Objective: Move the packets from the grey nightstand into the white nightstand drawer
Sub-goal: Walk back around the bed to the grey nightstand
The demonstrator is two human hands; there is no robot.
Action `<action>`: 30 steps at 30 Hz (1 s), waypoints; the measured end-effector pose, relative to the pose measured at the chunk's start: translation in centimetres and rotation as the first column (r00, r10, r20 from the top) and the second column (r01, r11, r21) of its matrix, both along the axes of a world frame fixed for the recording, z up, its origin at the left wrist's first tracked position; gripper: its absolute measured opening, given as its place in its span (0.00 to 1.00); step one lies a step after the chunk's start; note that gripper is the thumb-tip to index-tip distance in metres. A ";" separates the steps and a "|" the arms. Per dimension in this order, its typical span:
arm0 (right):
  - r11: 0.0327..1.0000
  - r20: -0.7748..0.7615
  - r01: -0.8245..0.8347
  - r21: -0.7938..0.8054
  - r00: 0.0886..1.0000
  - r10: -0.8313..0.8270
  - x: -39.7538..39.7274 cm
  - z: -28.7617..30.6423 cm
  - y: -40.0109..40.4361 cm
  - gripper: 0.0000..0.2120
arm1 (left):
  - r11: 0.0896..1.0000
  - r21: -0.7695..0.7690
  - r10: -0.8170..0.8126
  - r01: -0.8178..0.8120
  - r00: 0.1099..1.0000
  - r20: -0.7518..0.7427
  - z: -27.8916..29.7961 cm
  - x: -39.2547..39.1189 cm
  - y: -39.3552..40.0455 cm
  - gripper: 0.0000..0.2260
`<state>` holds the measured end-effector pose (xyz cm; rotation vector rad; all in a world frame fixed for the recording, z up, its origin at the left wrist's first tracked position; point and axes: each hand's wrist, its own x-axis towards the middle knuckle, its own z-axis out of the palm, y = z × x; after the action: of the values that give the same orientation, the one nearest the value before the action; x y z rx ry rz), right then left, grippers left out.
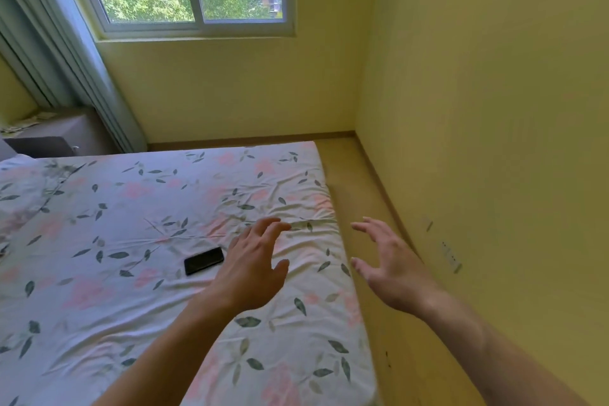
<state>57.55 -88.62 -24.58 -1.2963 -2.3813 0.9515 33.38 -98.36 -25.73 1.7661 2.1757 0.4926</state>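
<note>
While both hands hover empty, fingers spread, the packets lie on the grey nightstand beyond the bed's far-left corner, nearer the left hand.

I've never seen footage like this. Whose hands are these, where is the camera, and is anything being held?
There is no machine here. One wide-angle camera sits on a person's head, looking forward and down, so you see their own arms. The left hand and right hand are both open and empty, fingers spread above the bed. A dark phone lies on the flowered sheet. The grey nightstand stands far left by the curtain, with small papery things on top, too blurred to identify.
</note>
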 end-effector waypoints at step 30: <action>0.913 -0.060 -0.407 -0.011 0.912 0.406 9.2 0.4 42.8 0.30 | 0.880 -0.004 0.473 -0.474 0.879 -0.052 -0.9 15.2 31.1 0.25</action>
<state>66.74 -45.79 -24.21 -0.7735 -2.6563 1.1087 48.61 -67.23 -26.66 1.2304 2.6445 0.5382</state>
